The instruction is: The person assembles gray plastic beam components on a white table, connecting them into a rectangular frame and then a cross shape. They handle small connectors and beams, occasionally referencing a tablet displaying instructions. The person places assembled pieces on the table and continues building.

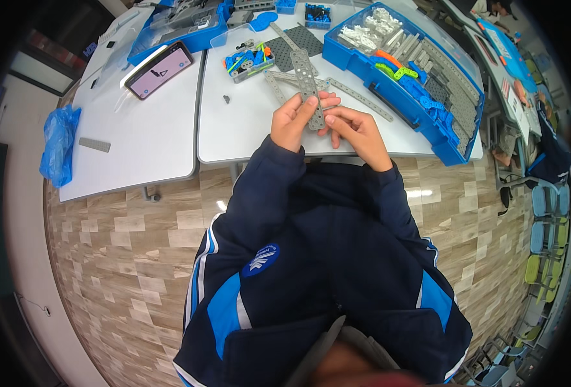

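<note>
Between my hands, above the table's front edge, is a long grey perforated building plate (305, 72) that points away from me. My left hand (296, 118) grips it, thumb lying on top. At its near end my right hand (357, 131) has curled fingers by the plate; whether they pinch a small part there is hidden. Behind the plate lie several grey perforated beams, one of them a long beam (361, 100) running to the right. A dark grey perforated base plate (293, 45) lies farther back.
A blue case (388, 90) of sorted parts stands at the right, and a clear box (253, 69) of coloured pieces at the left. A phone (159, 69) leans on the left table, near a short grey beam (94, 144) and a blue plastic bag (59, 145). Another blue bin (198, 40) stands behind.
</note>
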Motion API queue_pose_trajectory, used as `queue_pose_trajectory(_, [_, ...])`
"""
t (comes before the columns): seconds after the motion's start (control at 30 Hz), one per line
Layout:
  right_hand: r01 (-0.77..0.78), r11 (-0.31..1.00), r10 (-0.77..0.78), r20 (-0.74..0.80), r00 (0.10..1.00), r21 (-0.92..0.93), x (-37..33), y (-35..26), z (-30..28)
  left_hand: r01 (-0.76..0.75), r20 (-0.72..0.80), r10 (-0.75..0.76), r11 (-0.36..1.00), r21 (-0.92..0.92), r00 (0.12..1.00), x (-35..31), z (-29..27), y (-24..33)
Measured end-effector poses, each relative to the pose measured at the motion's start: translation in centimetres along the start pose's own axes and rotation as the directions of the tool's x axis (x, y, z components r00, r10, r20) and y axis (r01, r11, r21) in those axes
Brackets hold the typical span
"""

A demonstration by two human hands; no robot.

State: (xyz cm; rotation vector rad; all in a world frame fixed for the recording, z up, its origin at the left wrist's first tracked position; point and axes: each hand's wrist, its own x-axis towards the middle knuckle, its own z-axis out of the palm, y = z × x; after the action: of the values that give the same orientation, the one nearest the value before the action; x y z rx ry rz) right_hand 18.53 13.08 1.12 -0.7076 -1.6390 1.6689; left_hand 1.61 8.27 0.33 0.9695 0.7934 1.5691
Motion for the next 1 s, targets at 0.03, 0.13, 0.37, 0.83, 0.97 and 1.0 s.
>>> queue_pose_trajectory(0.03, [-0.016,1.0,0.016,0.003,1.0,0.025,0.08,-0.04,0.01,-0.006,0.013,0.006,1.0,-0.002,1.0,0.03,0.13,0.08])
queue_pose_trajectory(0.13, [-0.026,0.999,0.025,0.029,0.999,0.027,0.2,-0.24,-0.1,0.025,-0.014,-0.025,0.999,0.021,1.0,0.06,0.31,0.32])
queue_pose_trajectory(0.37, [-0.023,0.999,0.021,0.04,0.999,0.035,0.19,0.08,0.32,0.022,0.011,-0.022,0.999,0.04,1.0,0.01,0.31,0.27])
queue_pose_trajectory(0.83, [-0.005,1.0,0.005,0.013,1.0,-0.01,-0.27,-0.37,0.36,0.039,0.027,-0.04,0.998,0.05,0.999,-0.32,0.38,0.23])
queue_pose_trajectory(0.97, [0.013,0.999,-0.023,-0.206,0.978,-0.048,-0.14,-0.59,0.14,-0.005,0.032,0.004,0.999,0.041,0.999,-0.18,0.21,-0.09])
queue_pose_trajectory(1.0, [0.06,0.995,-0.079,-0.276,0.958,-0.075,0.25,-0.56,0.25,0.009,0.022,-0.009,1.0,0.004,1.0,-0.22,0.23,-0.19])
